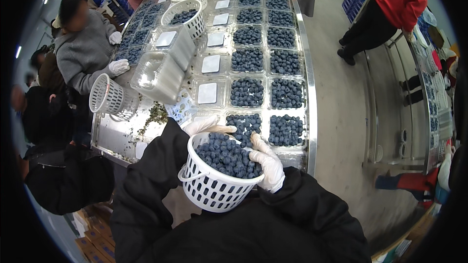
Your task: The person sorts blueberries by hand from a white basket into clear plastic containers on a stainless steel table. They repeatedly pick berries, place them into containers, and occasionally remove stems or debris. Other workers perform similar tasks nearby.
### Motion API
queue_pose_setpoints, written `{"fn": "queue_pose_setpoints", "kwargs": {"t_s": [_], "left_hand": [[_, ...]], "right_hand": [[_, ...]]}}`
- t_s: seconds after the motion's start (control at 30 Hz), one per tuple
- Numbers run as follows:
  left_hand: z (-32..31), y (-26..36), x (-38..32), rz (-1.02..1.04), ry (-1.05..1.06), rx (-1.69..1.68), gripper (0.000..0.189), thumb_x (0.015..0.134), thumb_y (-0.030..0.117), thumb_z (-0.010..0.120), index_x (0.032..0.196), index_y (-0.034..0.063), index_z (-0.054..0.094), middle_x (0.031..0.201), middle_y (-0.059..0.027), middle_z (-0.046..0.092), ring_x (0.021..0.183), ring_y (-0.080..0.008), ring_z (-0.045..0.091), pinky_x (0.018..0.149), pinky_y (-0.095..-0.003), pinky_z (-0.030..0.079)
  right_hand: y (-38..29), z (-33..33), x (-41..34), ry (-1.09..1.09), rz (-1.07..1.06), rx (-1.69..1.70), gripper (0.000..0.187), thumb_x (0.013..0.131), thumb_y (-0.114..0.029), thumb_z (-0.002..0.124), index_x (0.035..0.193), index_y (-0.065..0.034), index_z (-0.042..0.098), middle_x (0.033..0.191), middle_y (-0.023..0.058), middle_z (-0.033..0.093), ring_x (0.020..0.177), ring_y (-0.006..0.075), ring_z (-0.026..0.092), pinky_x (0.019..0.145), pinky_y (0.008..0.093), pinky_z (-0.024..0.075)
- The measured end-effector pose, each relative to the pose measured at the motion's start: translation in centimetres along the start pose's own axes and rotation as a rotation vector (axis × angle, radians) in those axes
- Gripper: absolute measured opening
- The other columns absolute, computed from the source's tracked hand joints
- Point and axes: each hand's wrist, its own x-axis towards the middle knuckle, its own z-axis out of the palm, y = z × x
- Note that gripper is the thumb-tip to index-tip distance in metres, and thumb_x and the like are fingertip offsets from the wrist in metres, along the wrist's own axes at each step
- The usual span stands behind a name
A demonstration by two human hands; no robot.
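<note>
A white slotted plastic basket [215, 192] full of blueberries [228, 155] is held close to my body, tilted away toward the table. My left hand [206, 126], in a pale glove, grips its far left rim. On the right rim rests my gloved right hand [268, 162], its fingers curled around the edge by the fruit. Just past the rim lies a clear plastic clamshell punnet with blueberries [244, 122] in it, its near part hidden by the basket. Berries run unbroken between basket and punnet. Beside it stands another filled punnet [287, 130].
Rows of filled punnets [246, 59] cover the metal table [312, 117]; their open lids carry white pads [210, 64]. Stacked empty clamshells [157, 75], more baskets [184, 18] and plant debris [157, 113] lie left. A co-worker in grey [82, 51] stands across the table.
</note>
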Motion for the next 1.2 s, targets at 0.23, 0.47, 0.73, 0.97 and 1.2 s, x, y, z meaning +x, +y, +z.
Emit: {"fn": "queue_pose_setpoints", "kwargs": {"t_s": [0.23, 0.47, 0.73, 0.97, 1.2], "left_hand": [[-0.6, 1.2, 0.7, -0.034, -0.008, 0.020, 0.065, 0.106, 0.045, 0.032, 0.146, -0.0065, 0.038, 0.145, -0.0196, 0.049, 0.131, -0.0266, 0.051, 0.114, -0.0405, 0.038], [2.5, 0.0, -2.5, 0.151, -0.083, 0.131, 0.058, 0.105, 0.040, 0.040, 0.144, -0.0044, 0.044, 0.141, -0.0167, 0.054, 0.129, -0.0227, 0.054, 0.112, -0.0370, 0.039], [3.0, -0.6, -2.0, 0.147, -0.248, 0.081, 0.058, 0.106, 0.038, 0.038, 0.141, -0.0073, 0.045, 0.141, -0.0180, 0.054, 0.130, -0.0238, 0.053, 0.113, -0.0375, 0.037], [2.6, -1.1, -1.4, 0.135, -0.441, -0.039, 0.052, 0.107, 0.036, 0.038, 0.141, -0.0028, 0.047, 0.134, -0.0120, 0.059, 0.118, -0.0165, 0.059, 0.106, -0.0310, 0.044], [1.8, -1.7, -1.6, 0.272, -0.296, 0.211, 0.042, 0.107, 0.030, 0.041, 0.133, -0.0002, 0.054, 0.122, -0.0061, 0.064, 0.111, -0.0105, 0.060, 0.099, -0.0261, 0.046]], "right_hand": [[-0.3, 0.3, 0.4, -0.014, 0.035, 0.097, 0.066, 0.090, 0.005, 0.042, 0.154, 0.0042, 0.025, 0.158, 0.0158, 0.030, 0.144, 0.0252, 0.032, 0.117, 0.0361, 0.0295], [0.2, 0.5, -3.5, -0.156, -0.426, -0.934, 0.063, 0.091, -0.006, 0.056, 0.148, 0.0071, 0.035, 0.157, 0.0231, 0.032, 0.149, 0.0307, 0.024, 0.122, 0.0380, 0.0167], [-2.9, 2.3, -5.3, -0.763, -0.720, -1.580, 0.047, 0.092, -0.026, 0.065, 0.134, -0.0069, 0.058, 0.137, 0.0096, 0.059, 0.133, 0.0280, 0.052, 0.112, 0.0407, 0.0390], [-6.4, 4.1, -1.2, -0.473, -0.838, -1.702, 0.018, 0.083, -0.011, 0.071, 0.101, -0.0116, 0.074, 0.096, 0.0030, 0.070, 0.082, 0.0263, 0.065, 0.066, 0.0359, 0.0542], [-5.7, 5.7, -0.2, -0.511, -0.878, -1.752, 0.014, 0.077, -0.010, 0.072, 0.092, -0.0125, 0.074, 0.088, 0.0035, 0.066, 0.080, 0.0256, 0.063, 0.066, 0.0366, 0.0530]]}}
